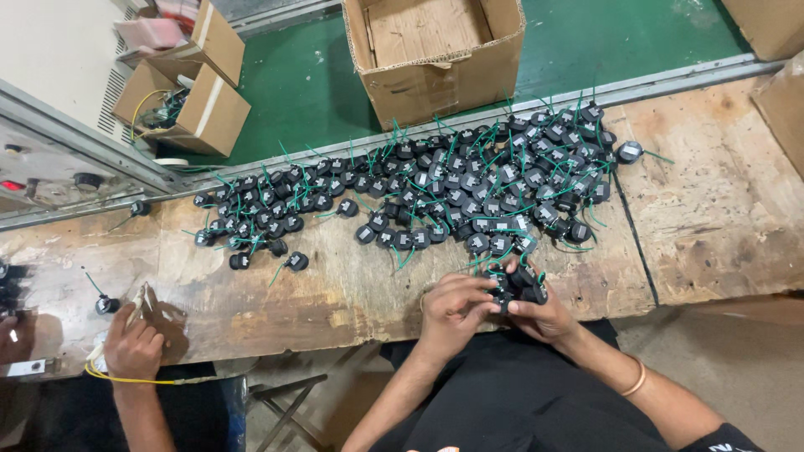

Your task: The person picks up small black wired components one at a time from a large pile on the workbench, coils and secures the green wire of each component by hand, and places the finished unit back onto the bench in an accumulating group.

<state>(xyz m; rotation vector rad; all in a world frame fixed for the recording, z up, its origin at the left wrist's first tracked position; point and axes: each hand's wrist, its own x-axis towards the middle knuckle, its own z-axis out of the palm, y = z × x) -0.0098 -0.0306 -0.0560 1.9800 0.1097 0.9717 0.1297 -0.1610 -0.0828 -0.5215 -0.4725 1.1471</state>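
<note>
- Black parts (521, 287), a small cluster of them, sit gripped between both hands at the near edge of the bench (352, 293).
- Left hand (452, 310) is curled, fingertips pinching the cluster from its side.
- Right hand (544, 314) is cupped around the parts, fingers closed, a bangle (636, 378) on that wrist.
- Just beyond the hands, a big pile (469, 188) of the same black pieces with green wires spreads across the wood.
- Further back, an open carton (435, 50) stands on the green floor.
- Far left, another person's hand (132, 347) rests by a yellow wire (134, 381).
</note>
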